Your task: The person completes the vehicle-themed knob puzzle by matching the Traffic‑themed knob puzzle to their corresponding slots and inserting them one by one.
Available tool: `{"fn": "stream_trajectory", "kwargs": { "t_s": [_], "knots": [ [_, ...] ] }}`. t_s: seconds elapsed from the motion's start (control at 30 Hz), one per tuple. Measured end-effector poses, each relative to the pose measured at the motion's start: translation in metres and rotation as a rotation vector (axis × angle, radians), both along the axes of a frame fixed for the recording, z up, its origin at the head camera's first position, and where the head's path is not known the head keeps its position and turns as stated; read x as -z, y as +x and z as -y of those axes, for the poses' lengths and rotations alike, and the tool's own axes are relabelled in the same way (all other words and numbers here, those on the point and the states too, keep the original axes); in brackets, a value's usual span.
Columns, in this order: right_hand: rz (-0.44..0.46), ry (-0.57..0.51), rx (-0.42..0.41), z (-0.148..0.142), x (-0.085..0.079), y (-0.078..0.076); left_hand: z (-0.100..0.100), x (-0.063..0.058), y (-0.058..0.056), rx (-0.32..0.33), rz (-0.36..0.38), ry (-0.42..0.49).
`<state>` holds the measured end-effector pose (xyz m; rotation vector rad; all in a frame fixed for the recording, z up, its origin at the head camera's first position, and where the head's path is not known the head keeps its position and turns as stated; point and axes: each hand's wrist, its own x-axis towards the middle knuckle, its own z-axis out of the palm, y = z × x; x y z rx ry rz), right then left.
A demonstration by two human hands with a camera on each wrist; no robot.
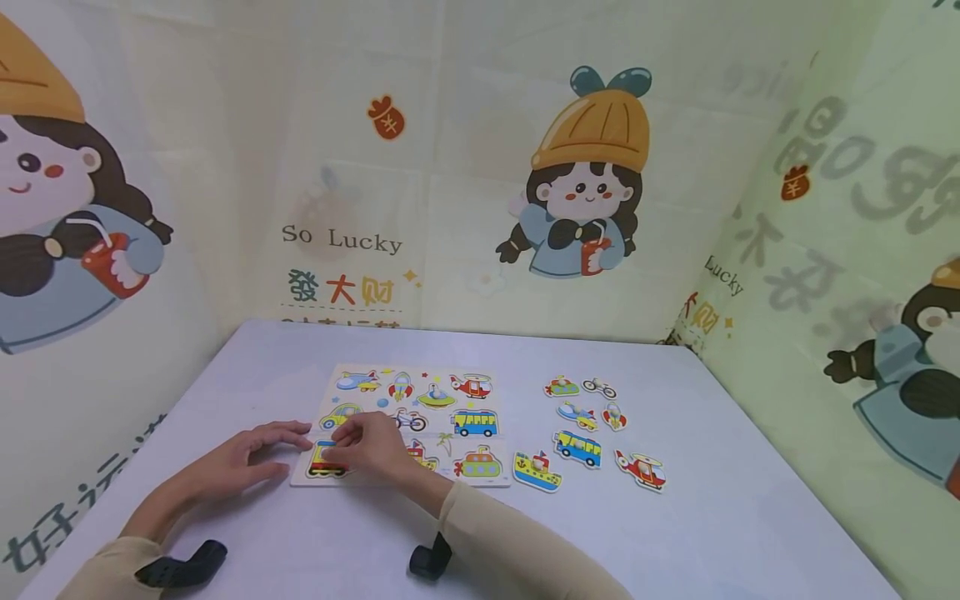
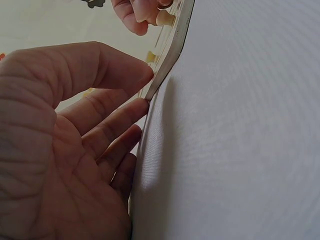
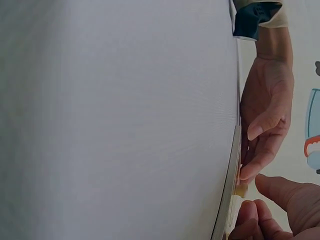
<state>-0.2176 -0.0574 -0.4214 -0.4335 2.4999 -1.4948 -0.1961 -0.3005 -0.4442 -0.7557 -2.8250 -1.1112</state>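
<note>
A wooden puzzle board (image 1: pixel 450 446) printed with vehicles lies on the table. My right hand (image 1: pixel 375 446) is over its lower left, thumb and fingertips near the train piece (image 1: pixel 324 468). In the right wrist view the right thumb (image 3: pixel 280 192) and fingers stand apart, with a yellow knob (image 3: pixel 241 190) just beyond them. At the board's left edge is my left hand (image 1: pixel 240 462), its fingers extended and fingertips (image 2: pixel 142 106) right at the edge in the left wrist view. Another pale knob (image 2: pixel 151 56) stands up near the left thumb.
Loose pieces lie right of the board: a boat (image 1: pixel 537 473), a bus (image 1: pixel 577 448), a helicopter (image 1: pixel 641 471), an airplane (image 1: pixel 577 415), a rocket (image 1: pixel 613 416), a bicycle (image 1: pixel 599 388) and a submarine (image 1: pixel 561 386). Printed cloth (image 1: pixel 465 208) hangs behind the white table (image 1: pixel 720 517).
</note>
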Motion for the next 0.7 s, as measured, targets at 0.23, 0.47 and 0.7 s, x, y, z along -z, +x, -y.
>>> {"fn": "stream_trajectory", "kwargs": {
  "t_s": [0.23,0.47,0.7],
  "knots": [
    [0.014,-0.055,0.019,-0.007,-0.005,0.004,0.0,0.0,0.0,-0.002,-0.001,-0.003],
    [0.057,-0.138,0.019,-0.018,-0.02,0.01,-0.001,-0.001,0.0,0.014,0.04,0.038],
    [0.076,-0.189,-0.009,-0.029,-0.028,0.013,-0.001,0.0,0.0,0.013,0.031,0.034]
  ]
}}
